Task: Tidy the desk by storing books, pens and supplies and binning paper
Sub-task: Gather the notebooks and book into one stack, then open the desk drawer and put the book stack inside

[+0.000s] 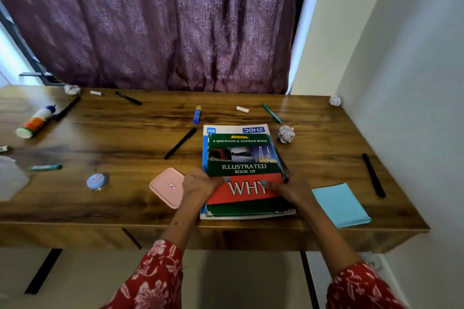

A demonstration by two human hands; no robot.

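Curtain: a purple patterned fabric curtain hangs behind the far edge of the desk.
Desk: a brown wood-grain desk stands against a white wall on the right.
Books: a green and red softcover book titled "Illustrated Book of Why" lies on a larger white notebook whose top edge shows beyond it; the stack sits at the near middle of the desk.
Left hand: the left hand lies on the left edge of the green and red book, thumb on the cover; whether the fingers curl under the edge cannot be told.
Right hand: the right hand rests on the book's right edge, thumb on the red band; its grip cannot be told either.
Blue paper: a light blue paper sheet lies flat, just right of the books.
Pink lid: a pink rounded-square plastic lid lies just left of the left hand.
Glue bottle: a white glue bottle with orange label and blue cap lies on its side at far left.
Black pen: a black pen lies slanted, left of the books.
Tin: a small round blue-topped tin sits left of the pink lid.
Paper ball: a crumpled white printed paper ball sits right of the books' top corner.
Glue stick: a blue glue stick with yellow cap lies beyond the books.
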